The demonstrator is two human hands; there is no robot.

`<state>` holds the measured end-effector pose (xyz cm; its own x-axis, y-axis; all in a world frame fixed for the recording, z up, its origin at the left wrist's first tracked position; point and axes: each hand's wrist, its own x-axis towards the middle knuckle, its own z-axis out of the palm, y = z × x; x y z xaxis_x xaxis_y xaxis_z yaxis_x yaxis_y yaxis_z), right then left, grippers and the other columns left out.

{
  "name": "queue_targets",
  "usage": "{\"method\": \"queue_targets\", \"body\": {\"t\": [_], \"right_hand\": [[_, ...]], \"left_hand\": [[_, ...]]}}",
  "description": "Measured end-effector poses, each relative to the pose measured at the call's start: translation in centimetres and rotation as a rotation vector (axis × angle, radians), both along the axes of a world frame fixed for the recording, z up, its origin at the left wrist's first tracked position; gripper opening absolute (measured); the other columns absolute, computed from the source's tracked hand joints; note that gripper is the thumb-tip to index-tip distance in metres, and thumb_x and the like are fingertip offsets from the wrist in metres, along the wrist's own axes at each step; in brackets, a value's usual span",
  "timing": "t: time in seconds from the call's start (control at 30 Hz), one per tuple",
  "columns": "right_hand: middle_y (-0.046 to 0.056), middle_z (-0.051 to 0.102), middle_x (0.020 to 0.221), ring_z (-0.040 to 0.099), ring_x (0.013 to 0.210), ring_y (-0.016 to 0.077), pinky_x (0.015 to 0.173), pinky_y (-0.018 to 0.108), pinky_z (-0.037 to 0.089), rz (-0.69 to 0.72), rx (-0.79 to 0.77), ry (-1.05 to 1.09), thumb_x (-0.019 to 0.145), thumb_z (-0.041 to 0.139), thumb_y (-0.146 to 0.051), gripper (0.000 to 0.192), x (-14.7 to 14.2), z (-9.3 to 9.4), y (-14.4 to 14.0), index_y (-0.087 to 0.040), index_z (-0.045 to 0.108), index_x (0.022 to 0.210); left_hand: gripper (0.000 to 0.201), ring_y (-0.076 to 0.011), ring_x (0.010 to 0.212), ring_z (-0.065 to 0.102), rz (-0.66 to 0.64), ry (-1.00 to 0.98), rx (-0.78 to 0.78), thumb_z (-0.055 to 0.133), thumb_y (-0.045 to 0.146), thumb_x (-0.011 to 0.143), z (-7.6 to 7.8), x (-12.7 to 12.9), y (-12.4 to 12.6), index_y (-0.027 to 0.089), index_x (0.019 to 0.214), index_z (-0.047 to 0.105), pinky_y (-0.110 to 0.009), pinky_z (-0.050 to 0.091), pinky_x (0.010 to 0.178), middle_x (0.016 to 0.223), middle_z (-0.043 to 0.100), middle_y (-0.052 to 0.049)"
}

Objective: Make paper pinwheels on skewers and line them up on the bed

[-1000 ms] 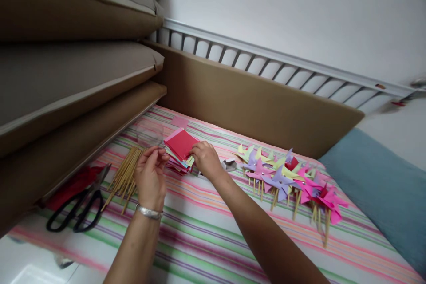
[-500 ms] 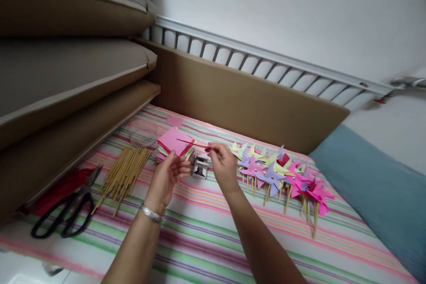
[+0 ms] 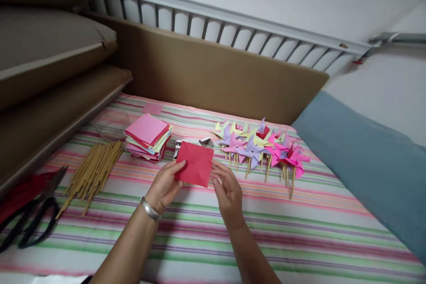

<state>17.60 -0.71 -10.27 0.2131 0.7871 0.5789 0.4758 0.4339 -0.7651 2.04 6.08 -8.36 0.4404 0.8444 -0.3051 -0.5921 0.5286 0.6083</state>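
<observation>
A red paper square (image 3: 195, 163) with faint diagonal crease-like lines hangs tilted above the striped cloth. My left hand (image 3: 165, 184) pinches its left edge, thumb on top and fingers beneath. At the opposite edge is my right hand (image 3: 229, 193), fingers loosely bent and thumb apart, with the fingertips at the paper's side. Behind the square, a small white box (image 3: 177, 146) is partly hidden. To the left sits a stack of coloured paper squares (image 3: 148, 129), pink on top.
Thin wooden sticks (image 3: 91, 171) lie left of the stack, with black-handled scissors (image 3: 38, 213) beyond. Finished paper pinwheels (image 3: 254, 148) are grouped at right. A single pink square (image 3: 152, 108) lies behind the stack. A brown board (image 3: 206, 75) borders the striped cloth (image 3: 293, 239).
The red paper, seen edge-on in my right hand before, now faces up with its left edge in my left hand. The view has shifted, and both hands are closer together.
</observation>
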Motion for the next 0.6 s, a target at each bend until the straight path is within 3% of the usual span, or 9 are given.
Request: {"method": "queue_targets", "body": {"t": [0.1,0.23,0.37,0.47,0.6], "right_hand": [[0.010,0.058,0.119,0.052,0.116,0.0244,0.094,0.045,0.045,-0.004,-0.024,0.153,0.085,0.048,-0.018,0.020,0.4,0.3,0.2,-0.022,0.061,0.100],[0.008,0.056,0.123,0.051,0.116,0.0243,0.098,0.045,0.042,-0.027,-0.028,0.008,0.082,0.054,-0.018,0.020,0.4,0.3,0.2,-0.024,0.064,0.098],[0.007,0.053,0.127,0.050,0.117,0.0241,0.098,0.044,0.041,-0.049,-0.045,-0.073,0.082,0.054,-0.018,0.021,0.1,0.0,0.0,-0.025,0.065,0.098],[0.008,0.056,0.123,0.051,0.115,0.0234,0.097,0.044,0.042,-0.089,-0.031,0.069,0.083,0.053,-0.018,0.018,0.5,-0.2,0.2,-0.023,0.065,0.096],[0.008,0.062,0.113,0.054,0.112,0.0236,0.095,0.046,0.044,-0.171,0.025,0.276,0.084,0.052,-0.020,0.015,1.5,-0.4,0.5,-0.020,0.065,0.092]], "left_hand": [[0.010,-0.0161,0.065,0.068,0.006,0.045,-0.005,0.066,0.014,0.071,-0.7,0.3,0.3,0.013,0.081,0.067,-0.022,0.054,0.056,0.077,0.073,-0.007],[0.012,-0.0147,0.066,0.068,0.042,0.087,-0.013,0.064,0.014,0.073,-1.0,0.8,0.6,0.013,0.085,0.067,-0.021,0.053,0.056,0.079,0.073,-0.006],[0.015,-0.0181,0.081,0.068,0.040,0.057,0.100,0.063,0.017,0.076,-0.3,0.4,0.3,0.015,0.090,0.068,-0.027,0.054,0.072,0.088,0.073,-0.008],[0.021,-0.0226,0.091,0.066,-0.047,0.018,0.209,0.065,0.021,0.076,0.5,-0.8,-0.2,0.015,0.096,0.068,-0.033,0.053,0.079,0.098,0.071,-0.010],[0.021,-0.0231,0.089,0.066,-0.126,0.055,0.266,0.068,0.021,0.073,1.0,-2.1,-0.2,0.013,0.092,0.070,-0.033,0.052,0.080,0.094,0.072,-0.010]]}}
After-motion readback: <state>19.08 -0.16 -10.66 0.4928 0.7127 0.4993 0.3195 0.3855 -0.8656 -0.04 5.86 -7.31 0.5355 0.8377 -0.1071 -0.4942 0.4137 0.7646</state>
